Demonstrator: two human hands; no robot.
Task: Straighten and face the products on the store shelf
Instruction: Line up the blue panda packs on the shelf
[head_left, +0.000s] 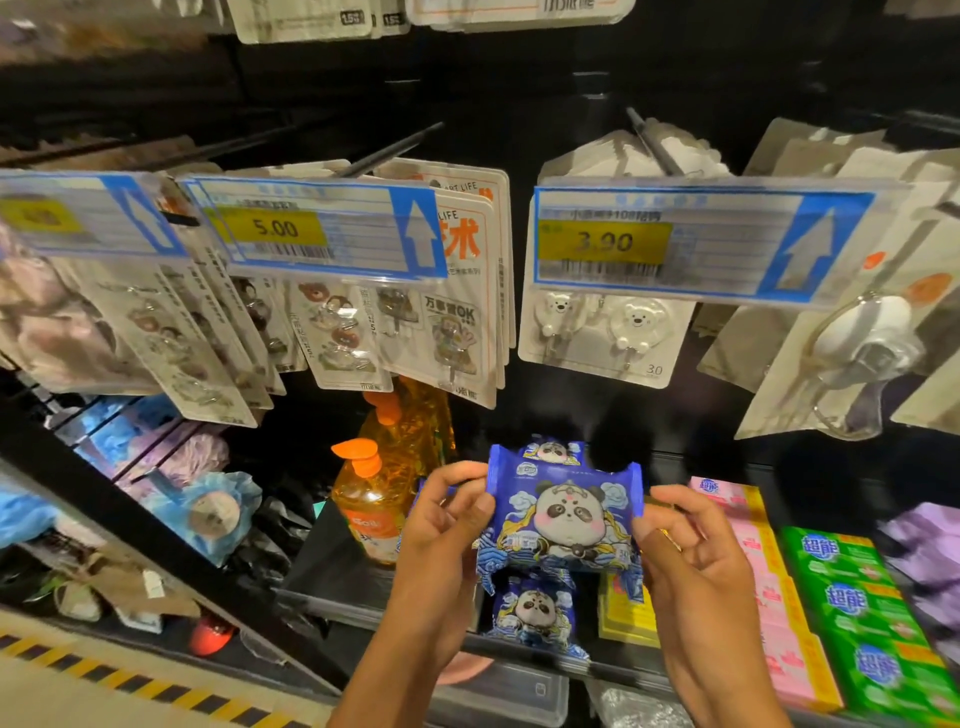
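The blue panda packet (563, 512) is held face-out above the shelf (337, 577), long axis 9 to 3 o'clock. The left hand (447, 525) pinches its 9 o'clock edge, the right hand (696, 551) its 3 o'clock edge. The matching packet (535, 613) lies at 6 o'clock, about equally near both grips

one head-worn wide-angle view, looking forward and down, close to the shelf (374, 582) and hanging price tags (696, 239).
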